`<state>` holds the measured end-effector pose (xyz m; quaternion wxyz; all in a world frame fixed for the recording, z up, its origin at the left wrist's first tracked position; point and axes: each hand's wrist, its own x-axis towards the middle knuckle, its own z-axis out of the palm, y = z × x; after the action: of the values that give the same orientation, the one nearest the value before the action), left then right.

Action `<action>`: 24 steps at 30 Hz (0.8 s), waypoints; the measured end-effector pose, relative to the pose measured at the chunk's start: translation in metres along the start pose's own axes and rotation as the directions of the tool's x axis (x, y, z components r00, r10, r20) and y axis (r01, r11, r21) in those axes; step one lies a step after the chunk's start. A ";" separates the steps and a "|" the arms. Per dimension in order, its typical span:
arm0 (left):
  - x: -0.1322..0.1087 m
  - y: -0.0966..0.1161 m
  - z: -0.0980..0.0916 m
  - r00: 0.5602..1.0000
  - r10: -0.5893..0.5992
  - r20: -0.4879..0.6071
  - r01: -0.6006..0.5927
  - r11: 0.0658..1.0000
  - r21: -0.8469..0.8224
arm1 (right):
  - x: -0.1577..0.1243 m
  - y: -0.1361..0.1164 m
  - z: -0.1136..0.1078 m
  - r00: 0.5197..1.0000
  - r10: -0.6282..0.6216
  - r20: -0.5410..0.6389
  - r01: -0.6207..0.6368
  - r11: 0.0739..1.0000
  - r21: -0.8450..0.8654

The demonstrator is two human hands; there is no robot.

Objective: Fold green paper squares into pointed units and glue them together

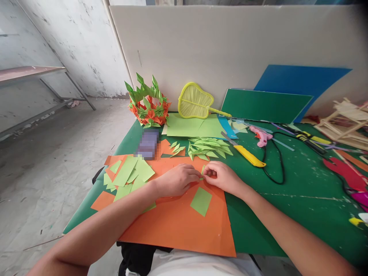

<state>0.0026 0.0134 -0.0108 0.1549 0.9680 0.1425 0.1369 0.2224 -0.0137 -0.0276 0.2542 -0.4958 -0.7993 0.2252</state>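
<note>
Both my hands meet over an orange sheet [178,226] on the table, pinching a small folded piece of green paper [202,170] between them. My left hand [179,179] has its fingers closed on the near side of the piece. Thumb and forefinger of my right hand [220,175] grip it from the right. Most of the piece is hidden by the fingers. Just below lies a flat light-green paper square [201,201]. Loose green paper pieces [126,170] overlap to the left. Behind my hands is a heap of pointed folded green pieces [208,147].
An orange-and-green folded-paper crown [149,105] stands at the back left, beside a yellow leaf-shaped fan [195,100]. A yellow utility knife [248,155] with its blade out lies right of the heap. A pink glue gun [260,136] and its black cord lie beyond.
</note>
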 end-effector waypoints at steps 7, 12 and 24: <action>0.001 0.000 0.000 1.000 -0.007 0.009 0.008 0.999 -0.042 | 0.001 0.001 0.001 1.000 0.005 0.008 -0.006 1.000 0.023; 0.000 -0.001 0.001 1.000 0.006 0.009 -0.006 1.000 -0.012 | 0.001 0.000 0.001 1.000 0.022 0.004 -0.022 1.000 0.020; 0.002 0.003 -0.001 1.000 0.014 0.025 -0.015 0.999 0.034 | 0.002 0.003 0.000 0.999 0.043 0.019 -0.044 0.998 0.045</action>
<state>0.0052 0.0118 -0.0088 0.1391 0.9731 0.1358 0.1237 0.2241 -0.0100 -0.0288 0.2532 -0.5050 -0.7853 0.2532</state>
